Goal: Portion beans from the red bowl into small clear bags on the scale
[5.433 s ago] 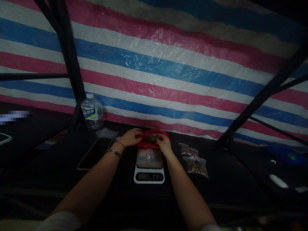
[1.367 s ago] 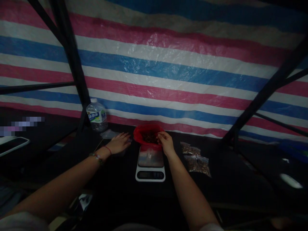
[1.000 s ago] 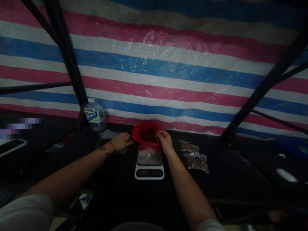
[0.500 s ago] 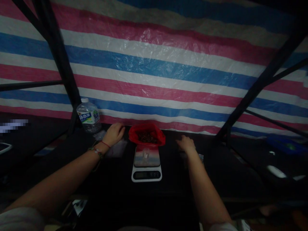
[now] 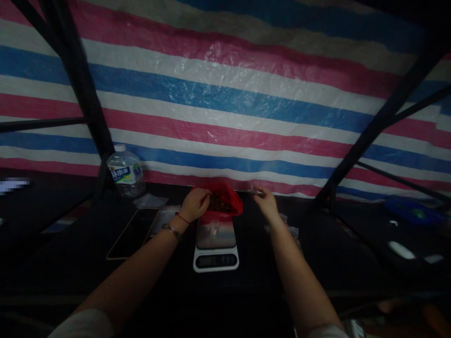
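Observation:
A red plastic bag with small dark brown pieces in it stands open behind a white digital scale. My left hand is at the bag's left rim, fingers curled closed on its edge; the fingertips are partly hidden. My right hand is to the right of the bag, apart from it, with thumb and fingers closed on a small clear, shiny item too dim to name. A small clear cup-like piece is on the scale's plate. Small clear packets lie beside my right wrist.
Left of my left hand are a clear plastic bag and a dark flat phone or tablet. A large clear bottle stands behind them. Black metal posts frame a striped plastic sheet. A blue tray lies far right.
My left hand has moved right, from the clear plastic bags to the red bag's rim, uncovering the dark flat device. My right hand has lifted slightly left, now with a small shiny item showing.

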The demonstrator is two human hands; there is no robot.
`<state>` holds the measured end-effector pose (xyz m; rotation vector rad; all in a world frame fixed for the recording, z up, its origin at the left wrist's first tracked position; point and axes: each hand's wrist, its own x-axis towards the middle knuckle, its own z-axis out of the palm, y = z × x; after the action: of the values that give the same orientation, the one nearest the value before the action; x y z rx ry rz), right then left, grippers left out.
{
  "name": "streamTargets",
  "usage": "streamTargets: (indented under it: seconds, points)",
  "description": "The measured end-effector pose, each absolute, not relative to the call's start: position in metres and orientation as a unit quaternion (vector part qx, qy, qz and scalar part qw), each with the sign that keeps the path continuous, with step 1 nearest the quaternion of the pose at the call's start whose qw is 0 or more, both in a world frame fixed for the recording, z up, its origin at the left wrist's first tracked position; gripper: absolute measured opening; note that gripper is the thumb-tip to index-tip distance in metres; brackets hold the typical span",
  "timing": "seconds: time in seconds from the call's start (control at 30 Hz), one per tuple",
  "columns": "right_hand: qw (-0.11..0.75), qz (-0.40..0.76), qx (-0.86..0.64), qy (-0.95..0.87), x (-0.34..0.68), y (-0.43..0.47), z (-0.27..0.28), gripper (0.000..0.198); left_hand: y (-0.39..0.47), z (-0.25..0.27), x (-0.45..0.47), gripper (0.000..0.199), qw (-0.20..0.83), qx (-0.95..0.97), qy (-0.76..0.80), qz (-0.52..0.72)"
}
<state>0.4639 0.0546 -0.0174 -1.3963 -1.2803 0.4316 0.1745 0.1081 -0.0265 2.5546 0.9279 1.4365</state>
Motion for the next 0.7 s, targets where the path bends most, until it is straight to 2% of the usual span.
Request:
streamTargets:
  seconds: [0.03,0.1,0.2,0.27,0.37,0.43,0.57,0.7]
  points:
    - [0.617,0.207,-0.537,-0.537,0.452,0.054,-0.009,0.039,0.109,-0.028,0.177,0.023,0.078,0.816,0.311,0.480]
    - [0.661,0.251,-0.442,-0.552,0.422,0.054,0.002,0.044,0.110,-0.033,0.183,0.029,0.215,0.785,0.316,0.487]
    - [0.664,0.334,-0.363,-0.562,0.376,0.060,0.002,0.052,0.110,-0.041,0.189,0.041,0.436,0.717,0.287,0.462]
    - [0.655,0.398,-0.331,-0.551,0.354,0.065,-0.008,0.048,0.110,-0.047,0.190,0.046,0.507,0.672,0.281,0.460]
    - [0.635,0.431,-0.320,-0.556,0.339,0.072,-0.027,0.044,0.111,-0.055,0.188,0.049,0.519,0.647,0.308,0.466]
    - [0.622,0.409,-0.337,-0.577,0.339,0.073,-0.037,0.041,0.111,-0.058,0.185,0.049,0.511,0.646,0.327,0.464]
    - [0.568,0.268,-0.401,-0.666,0.345,0.069,-0.045,0.041,0.110,-0.058,0.183,0.047,0.493,0.658,0.350,0.450]
    - [0.507,0.163,-0.413,-0.739,0.348,0.066,-0.045,0.045,0.109,-0.050,0.183,0.037,0.411,0.714,0.368,0.432]
